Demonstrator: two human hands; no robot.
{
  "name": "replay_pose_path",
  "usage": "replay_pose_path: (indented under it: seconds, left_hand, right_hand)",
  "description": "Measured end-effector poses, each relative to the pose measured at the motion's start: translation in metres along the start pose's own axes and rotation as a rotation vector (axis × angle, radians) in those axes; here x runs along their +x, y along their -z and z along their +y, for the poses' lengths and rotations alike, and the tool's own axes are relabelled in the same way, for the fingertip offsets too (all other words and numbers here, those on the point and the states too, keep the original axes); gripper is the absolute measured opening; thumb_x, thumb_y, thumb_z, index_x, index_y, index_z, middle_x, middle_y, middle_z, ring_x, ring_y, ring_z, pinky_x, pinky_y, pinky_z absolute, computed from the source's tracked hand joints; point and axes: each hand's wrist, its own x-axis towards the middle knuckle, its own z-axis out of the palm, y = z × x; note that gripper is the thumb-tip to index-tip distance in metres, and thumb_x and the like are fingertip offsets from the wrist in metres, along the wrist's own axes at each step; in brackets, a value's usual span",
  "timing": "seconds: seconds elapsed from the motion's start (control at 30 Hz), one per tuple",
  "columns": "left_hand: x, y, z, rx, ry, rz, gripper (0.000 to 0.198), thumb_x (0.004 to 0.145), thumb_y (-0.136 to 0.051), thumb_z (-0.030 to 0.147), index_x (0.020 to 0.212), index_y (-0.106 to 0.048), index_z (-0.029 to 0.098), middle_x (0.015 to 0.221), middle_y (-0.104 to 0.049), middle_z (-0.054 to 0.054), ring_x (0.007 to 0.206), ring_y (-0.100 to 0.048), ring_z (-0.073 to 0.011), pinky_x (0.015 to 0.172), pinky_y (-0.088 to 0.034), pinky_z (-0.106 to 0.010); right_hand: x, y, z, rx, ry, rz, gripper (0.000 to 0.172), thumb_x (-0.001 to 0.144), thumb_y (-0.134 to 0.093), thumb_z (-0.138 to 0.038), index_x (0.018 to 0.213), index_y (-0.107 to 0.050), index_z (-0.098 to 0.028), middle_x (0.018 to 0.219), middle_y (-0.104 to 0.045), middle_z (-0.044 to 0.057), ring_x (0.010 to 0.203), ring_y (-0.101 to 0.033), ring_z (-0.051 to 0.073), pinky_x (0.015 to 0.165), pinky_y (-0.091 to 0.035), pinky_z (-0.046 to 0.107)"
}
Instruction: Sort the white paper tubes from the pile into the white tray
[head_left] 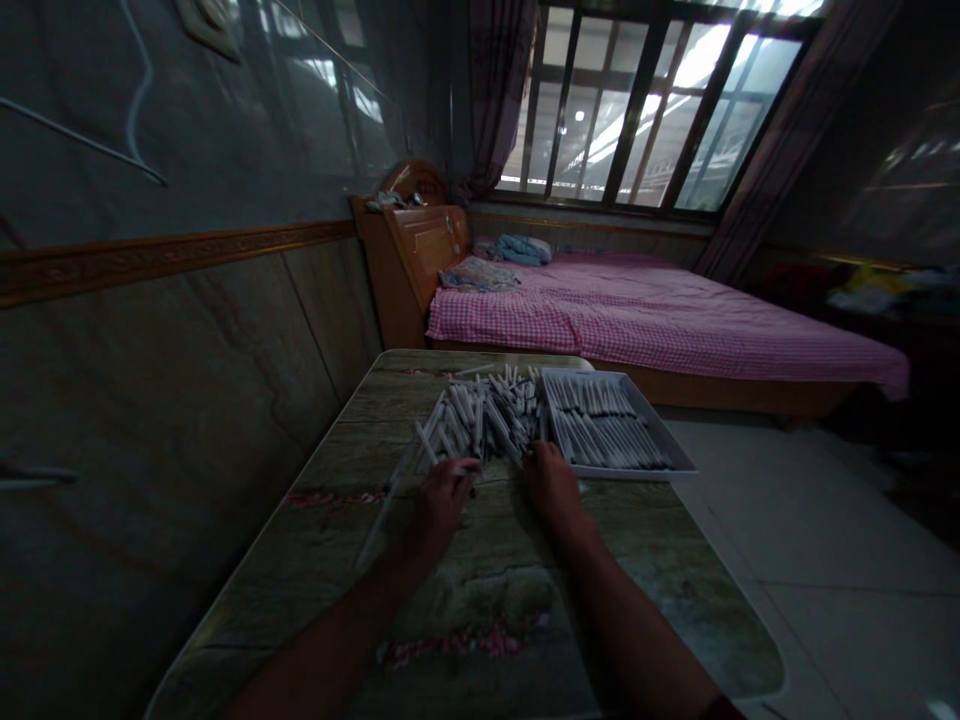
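Observation:
A loose pile of slim white pens (469,410), some with dark ends, lies on the table in front of me. My left hand (441,495) is at the near edge of the pile, its fingers pinched on what looks like a pen. Beside the pile's right edge my right hand (551,482) is closed, fingertips down among the pens; what they grip is too dark to make out. Right of the pile, a shallow white box (671,450) holds two rows of similar pens laid side by side. My right hand is close to its near left corner.
The table (300,590) has a wood-look top with rounded corners and red flower patterns. A bed (675,310) with a pink checked cover stands beyond it. A tiled wall (247,370) runs along the left, and pale floor tiles (787,520) show on the right.

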Motion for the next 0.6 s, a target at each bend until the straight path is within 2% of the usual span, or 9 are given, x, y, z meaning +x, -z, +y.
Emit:
replay_pose_path:
  seconds: [0.1, 0.23, 0.4, 0.6]
  left_hand:
    - [-0.004, -0.010, 0.008, -0.332, 0.231, -0.019, 0.023, 0.087, -0.056, 0.040, 0.095, -0.066, 0.020, 0.084, -0.073, -0.004, 0.067, -0.063, -0.0158, 0.066, -0.051, -0.029]
    - [-0.006, -0.016, 0.020, -0.619, 0.399, -0.137, 0.034, 0.081, -0.063, 0.049, 0.093, -0.063, 0.018, 0.086, -0.073, -0.007, 0.061, -0.063, -0.0143, 0.056, -0.049, -0.025]
    - [-0.003, -0.015, 0.020, -0.727, 0.578, -0.229, 0.041, 0.076, -0.067, 0.054, 0.089, -0.063, 0.016, 0.090, -0.074, -0.009, 0.065, -0.066, -0.0164, 0.058, -0.050, -0.027]
    - [0.003, -0.015, 0.008, -0.722, 0.599, -0.107, 0.038, 0.074, -0.071, 0.047, 0.094, -0.061, 0.016, 0.090, -0.075, -0.009, 0.066, -0.067, -0.0154, 0.059, -0.049, -0.025]
  right_hand:
    - [0.004, -0.002, -0.005, -0.093, -0.012, -0.028, 0.022, 0.097, -0.046, -0.025, 0.111, -0.061, -0.016, 0.113, -0.063, 0.012, 0.092, -0.064, 0.020, 0.072, -0.040, 0.026]
    - [0.007, -0.003, -0.008, -0.140, -0.013, -0.045, 0.022, 0.098, -0.047, -0.030, 0.103, -0.062, -0.016, 0.107, -0.064, 0.011, 0.088, -0.064, 0.020, 0.069, -0.038, 0.027]
    - [0.010, -0.005, -0.004, -0.145, -0.029, -0.045, 0.022, 0.099, -0.043, -0.025, 0.098, -0.064, -0.016, 0.101, -0.066, 0.010, 0.084, -0.064, 0.018, 0.066, -0.036, 0.026]
    - [0.007, -0.004, -0.004, -0.181, -0.025, -0.011, 0.023, 0.098, -0.040, -0.022, 0.097, -0.063, -0.015, 0.100, -0.065, 0.011, 0.080, -0.063, 0.018, 0.063, -0.034, 0.026]
